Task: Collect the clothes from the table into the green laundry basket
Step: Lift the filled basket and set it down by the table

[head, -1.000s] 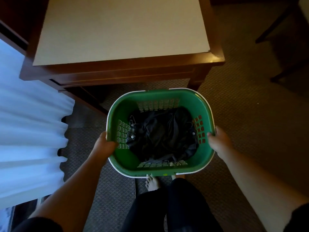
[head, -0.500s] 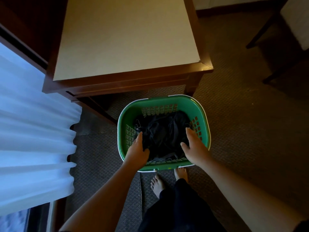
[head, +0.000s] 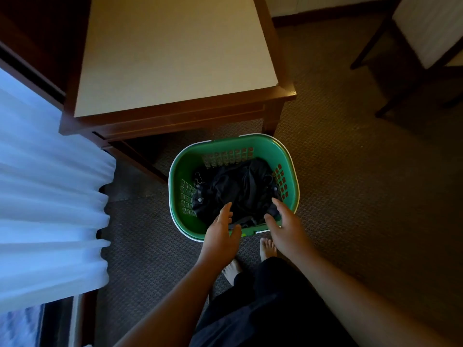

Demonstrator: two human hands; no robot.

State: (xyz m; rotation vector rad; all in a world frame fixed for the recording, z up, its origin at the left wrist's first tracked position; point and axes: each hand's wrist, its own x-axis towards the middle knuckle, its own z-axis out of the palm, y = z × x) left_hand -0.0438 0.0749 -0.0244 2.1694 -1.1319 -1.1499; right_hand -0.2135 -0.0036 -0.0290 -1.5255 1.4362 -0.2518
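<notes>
On carpet [head: 350, 196] by table [head: 175, 46], green laundry basket [head: 181, 171], long axis left-right.

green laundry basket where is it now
The green laundry basket sits on the carpet at the middle of the head view, just in front of the right front leg of the wooden table.

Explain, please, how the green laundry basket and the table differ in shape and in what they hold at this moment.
The green laundry basket is rounded, with lattice walls and a white rim; the table is rectangular, of dark wood with a pale top. The basket holds dark clothes; the visible part of the table top shows none. The basket sits low; the table stands higher. Both rest on the carpet.
</notes>
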